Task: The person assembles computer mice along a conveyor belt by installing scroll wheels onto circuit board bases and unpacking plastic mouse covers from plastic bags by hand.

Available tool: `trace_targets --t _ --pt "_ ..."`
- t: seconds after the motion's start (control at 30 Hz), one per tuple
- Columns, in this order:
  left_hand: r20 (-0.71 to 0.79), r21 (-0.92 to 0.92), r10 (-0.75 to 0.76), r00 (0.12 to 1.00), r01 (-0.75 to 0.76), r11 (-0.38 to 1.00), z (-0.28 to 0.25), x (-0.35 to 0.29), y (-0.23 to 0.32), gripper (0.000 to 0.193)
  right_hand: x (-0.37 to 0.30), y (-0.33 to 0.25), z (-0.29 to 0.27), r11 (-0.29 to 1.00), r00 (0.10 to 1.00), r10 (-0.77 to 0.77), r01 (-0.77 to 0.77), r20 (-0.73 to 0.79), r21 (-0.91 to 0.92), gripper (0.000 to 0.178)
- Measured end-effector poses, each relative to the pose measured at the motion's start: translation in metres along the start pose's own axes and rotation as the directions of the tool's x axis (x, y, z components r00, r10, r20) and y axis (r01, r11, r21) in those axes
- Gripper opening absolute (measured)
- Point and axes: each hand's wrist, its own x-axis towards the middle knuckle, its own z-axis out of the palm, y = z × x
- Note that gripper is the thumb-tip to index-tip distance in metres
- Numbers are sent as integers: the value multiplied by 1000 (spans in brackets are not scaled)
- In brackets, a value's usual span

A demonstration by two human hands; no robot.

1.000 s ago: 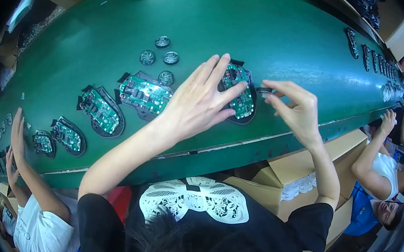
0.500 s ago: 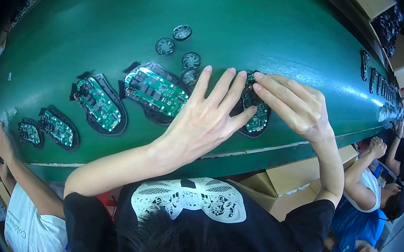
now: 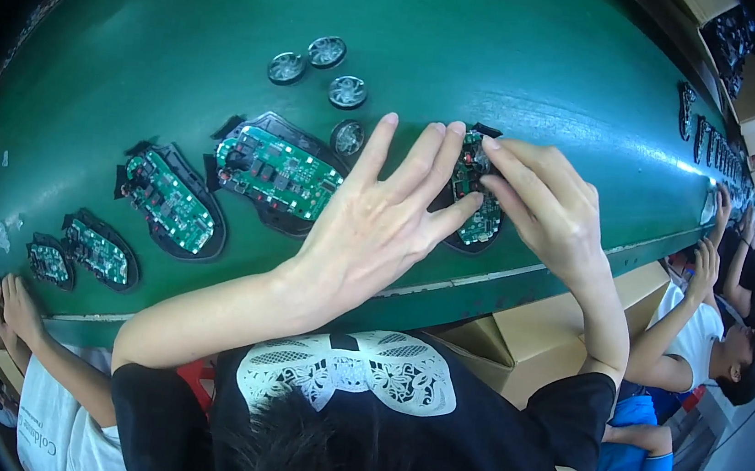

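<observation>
My left hand (image 3: 381, 204) lies with fingers stretched and spread, at the left side of a dark housing with a green circuit board (image 3: 486, 224). Its thumb tip touches the board and its index fingertip is by the housing's top edge. From the right, my right hand (image 3: 556, 204) pinches at the upper part of the same board. What sits between those fingertips is too small and covered to make out. Left of this unit is a larger housing with a board (image 3: 278, 170), partly behind my left hand. A round finned disc (image 3: 348, 138) lies just beyond my left fingers.
More discs (image 3: 347, 93) lie farther up the green work surface (image 3: 508, 47). Housings with boards (image 3: 174, 200) line the left side. A co-worker's hands (image 3: 16, 308) are at the lower left; other people sit at the right. Cardboard boxes (image 3: 551, 332) stand below the near edge.
The loose discs and left-hand housings have shifted slightly left in the picture. My right fingertips have shifted a little on the board; my left hand has barely moved. The people at right have changed posture.
</observation>
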Motion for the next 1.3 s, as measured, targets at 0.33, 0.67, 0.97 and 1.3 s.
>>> trace_targets --t 0.33,0.67,0.97,1.3 --pt "79 -35 21 997 -18 999 -6 11 -1 56 27 6 -26 996 979 84 -90 186 24 33" --pt "119 -33 50 992 -46 998 -10 18 -3 61 40 15 -34 996 940 60 -78 335 40 25" --pt "98 -89 89 991 -80 993 -11 19 -7 45 19 -14 -12 978 991 64 -40 115 -206 32" --pt "113 -30 82 990 -79 996 -17 22 0 44 10 -18 -15 970 995 81 -65 61 -235 40"
